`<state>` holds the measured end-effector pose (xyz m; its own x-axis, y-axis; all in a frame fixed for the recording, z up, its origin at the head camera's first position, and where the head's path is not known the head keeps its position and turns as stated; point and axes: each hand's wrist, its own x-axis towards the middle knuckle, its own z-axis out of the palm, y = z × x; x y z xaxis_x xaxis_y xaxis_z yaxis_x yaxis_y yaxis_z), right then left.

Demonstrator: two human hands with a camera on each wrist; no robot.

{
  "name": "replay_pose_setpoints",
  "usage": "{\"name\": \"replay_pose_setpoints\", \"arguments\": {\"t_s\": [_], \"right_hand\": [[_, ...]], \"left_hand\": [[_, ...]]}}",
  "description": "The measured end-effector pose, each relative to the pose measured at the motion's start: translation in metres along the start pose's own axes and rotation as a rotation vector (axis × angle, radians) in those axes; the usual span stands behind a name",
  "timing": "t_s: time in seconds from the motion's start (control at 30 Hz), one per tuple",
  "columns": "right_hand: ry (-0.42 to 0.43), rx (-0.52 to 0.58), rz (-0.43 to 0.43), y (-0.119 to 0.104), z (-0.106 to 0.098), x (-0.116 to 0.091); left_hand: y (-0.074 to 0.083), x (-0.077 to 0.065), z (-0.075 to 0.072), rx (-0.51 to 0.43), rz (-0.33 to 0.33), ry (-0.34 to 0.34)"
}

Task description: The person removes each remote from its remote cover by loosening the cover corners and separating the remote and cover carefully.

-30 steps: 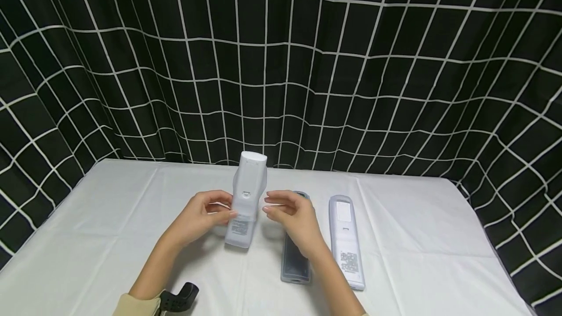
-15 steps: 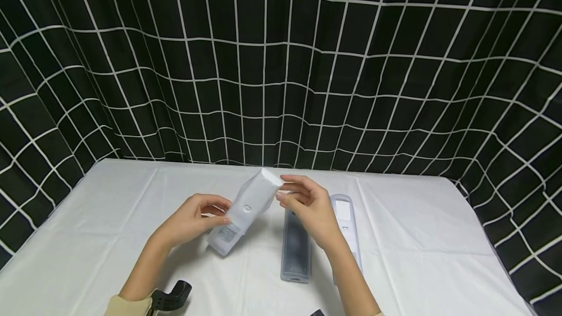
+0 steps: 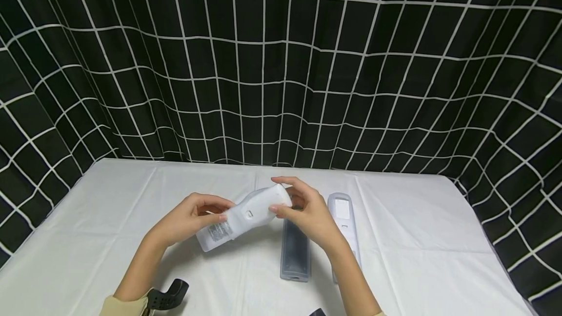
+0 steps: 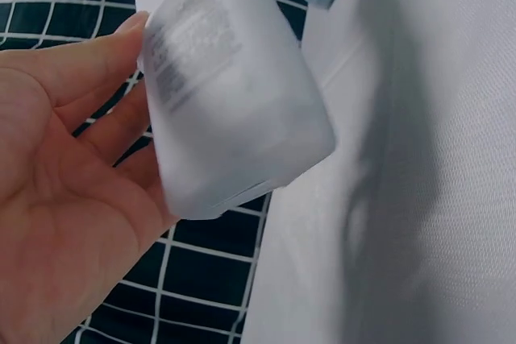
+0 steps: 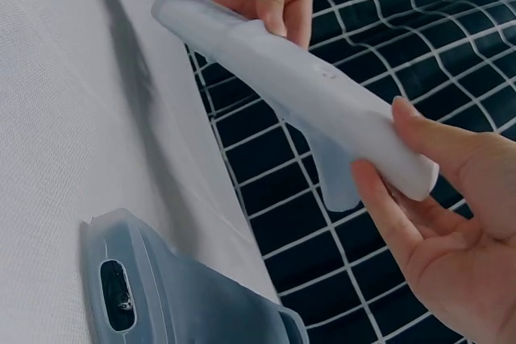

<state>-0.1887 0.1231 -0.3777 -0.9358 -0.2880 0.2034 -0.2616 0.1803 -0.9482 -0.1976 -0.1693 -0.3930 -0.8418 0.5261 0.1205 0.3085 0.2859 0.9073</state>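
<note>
Above the table, both hands hold a white remote control (image 3: 261, 207) back side up, slanting up to the right. A translucent sleeve (image 4: 242, 110) covers its lower end, where a printed label shows through. At the upper end the white body is bare, and a loose flap of the sleeve (image 5: 334, 171) hangs beneath it in the right wrist view. My left hand (image 3: 193, 218) pinches the sleeved lower part between thumb and fingers. My right hand (image 3: 309, 216) grips the bare upper end, thumb on the near face. The remote's front is hidden.
A dark remote in a clear sleeve (image 3: 295, 252) lies on the white tablecloth (image 3: 421, 238) below my right hand. Right of it lies a white remote in a sleeve (image 3: 344, 218), partly behind my right forearm. A black gridded curtain (image 3: 281, 62) stands behind the table.
The held remote has tipped clockwise, its upper end swinging right and down. My right hand has moved right and taken hold of that end. The left hand keeps its pinch, slightly further left.
</note>
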Motion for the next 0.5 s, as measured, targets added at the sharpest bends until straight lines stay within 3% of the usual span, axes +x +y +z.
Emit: {"name": "replay_pose_setpoints", "arguments": {"t_s": [0.27,0.5], "right_hand": [[0.021,0.064,0.047,-0.001,-0.001,-0.001],[0.074,0.132,0.079,-0.001,-0.003,-0.001]], "left_hand": [[0.001,-0.001,-0.003,-0.010,-0.028,0.117],[0.000,-0.006,-0.011,0.000,-0.069,0.162]]}}
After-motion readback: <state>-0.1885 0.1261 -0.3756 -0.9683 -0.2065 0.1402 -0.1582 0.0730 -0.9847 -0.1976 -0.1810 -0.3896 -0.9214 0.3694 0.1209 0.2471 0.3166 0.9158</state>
